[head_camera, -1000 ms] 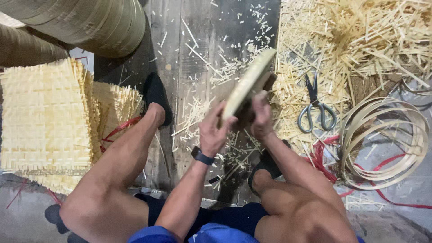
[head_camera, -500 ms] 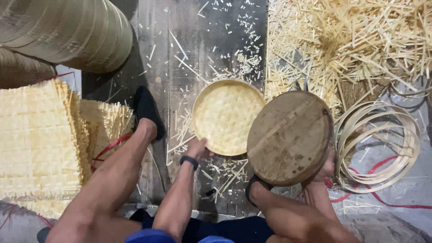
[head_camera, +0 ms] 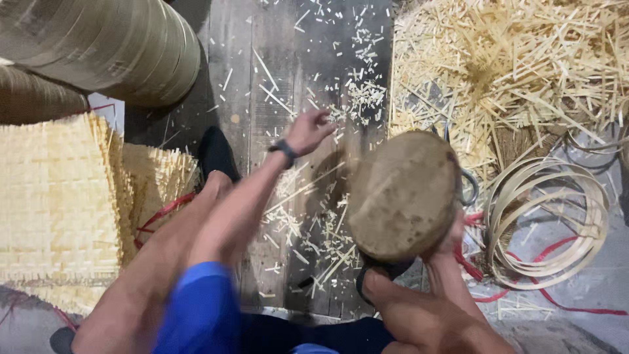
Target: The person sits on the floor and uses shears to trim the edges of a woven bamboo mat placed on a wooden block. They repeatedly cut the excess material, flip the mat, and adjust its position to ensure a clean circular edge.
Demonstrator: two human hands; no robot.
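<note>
**A:** Item one: your right hand (head_camera: pixel 452 236). What does the grip hold?

**B:** It is clenched on the lower right edge of a round brown disc (head_camera: pixel 403 195), tilted so its flat face turns up toward you. Holding it by the edge likely keeps that face open to view. Most of the fingers are hidden behind the disc.

**A:** Item two: your left hand (head_camera: pixel 308 130).

**B:** Up and left of the disc, above the wooden floor boards (head_camera: pixel 262 72). The fingers look loosely spread with nothing in them, though blur makes it hard to be sure. A dark wristband (head_camera: pixel 283 149) sits at the wrist.

**A:** Item three: surroundings.

**B:** Beyond the right grip, coiled bamboo strips (head_camera: pixel 557 223) and red cord (head_camera: pixel 563 305); above them a heap of bamboo offcuts (head_camera: pixel 517 72). A scissor handle (head_camera: pixel 468 187) peeks out from behind the disc, blades hidden. Far left of your left grip, stacked woven mats (head_camera: pixel 52 203), cut off by the frame.
</note>
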